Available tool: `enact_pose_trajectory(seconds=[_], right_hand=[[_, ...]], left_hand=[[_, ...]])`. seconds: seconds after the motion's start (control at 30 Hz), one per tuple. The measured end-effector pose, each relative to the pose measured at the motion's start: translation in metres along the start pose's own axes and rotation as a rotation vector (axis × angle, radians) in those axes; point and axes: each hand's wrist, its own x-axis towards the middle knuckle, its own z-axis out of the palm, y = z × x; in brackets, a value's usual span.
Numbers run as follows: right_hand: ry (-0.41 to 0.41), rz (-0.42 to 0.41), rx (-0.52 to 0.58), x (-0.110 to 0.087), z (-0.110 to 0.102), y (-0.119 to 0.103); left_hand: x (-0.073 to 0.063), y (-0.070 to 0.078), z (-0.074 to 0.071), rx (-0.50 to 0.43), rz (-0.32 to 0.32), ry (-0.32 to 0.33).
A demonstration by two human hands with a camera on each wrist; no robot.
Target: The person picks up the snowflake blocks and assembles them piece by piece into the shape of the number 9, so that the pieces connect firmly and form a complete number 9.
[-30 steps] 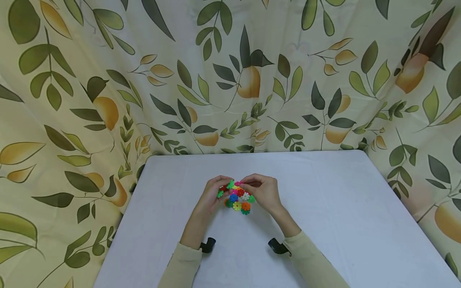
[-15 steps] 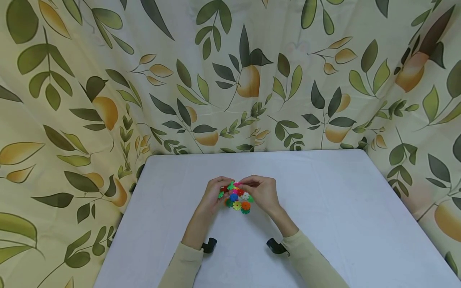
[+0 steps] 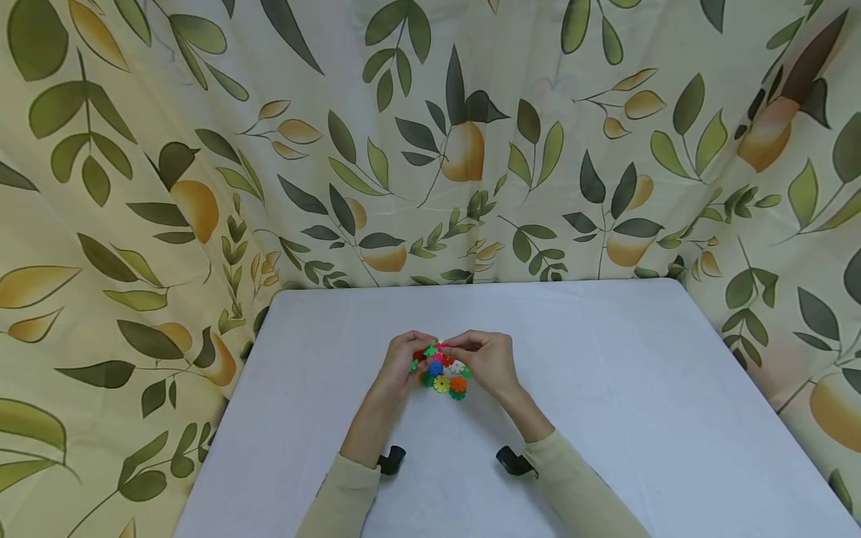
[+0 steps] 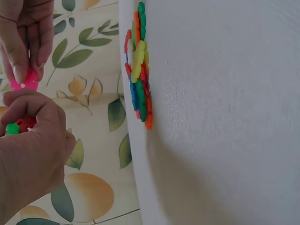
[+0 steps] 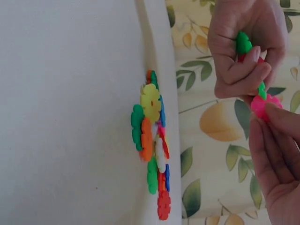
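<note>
While the left hand (image 3: 398,365) grips red and green pieces (image 5: 243,43), the right hand (image 3: 487,362) pinches a pink flower-shaped piece (image 4: 30,81) beside them, below the head view's centre; a multicoloured pile (image 3: 442,382) lies slightly lower, on the white table (image 3: 605,388).

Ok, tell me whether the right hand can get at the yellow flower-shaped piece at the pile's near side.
Probably yes: the yellow flower-shaped piece shows uncovered, and nothing visible blocks the right hand. That hand pinches a pink flower-shaped piece, though, so it may need freeing first.
</note>
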Motion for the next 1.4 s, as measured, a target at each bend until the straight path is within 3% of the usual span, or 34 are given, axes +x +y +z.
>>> enact_pose_trajectory(seconds=[0.4, 0.67, 1.1, 1.4], right_hand=[[-0.055, 0.017, -0.08, 0.004, -0.009, 0.003], [-0.007, 0.124, -0.275, 0.011, -0.017, 0.015], [-0.15, 0.263, -0.417, 0.026, -0.01, 0.041], [-0.17, 0.222, -0.538, 0.03, -0.003, 0.053]], left_hand=[[0.002, 0.002, -0.007, 0.056, -0.004, -0.005], [0.002, 0.004, -0.006, 0.037, -0.024, 0.006], [0.002, 0.005, -0.005, 0.02, -0.041, -0.028], [0.001, 0.005, -0.005, 0.052, -0.051, -0.052]])
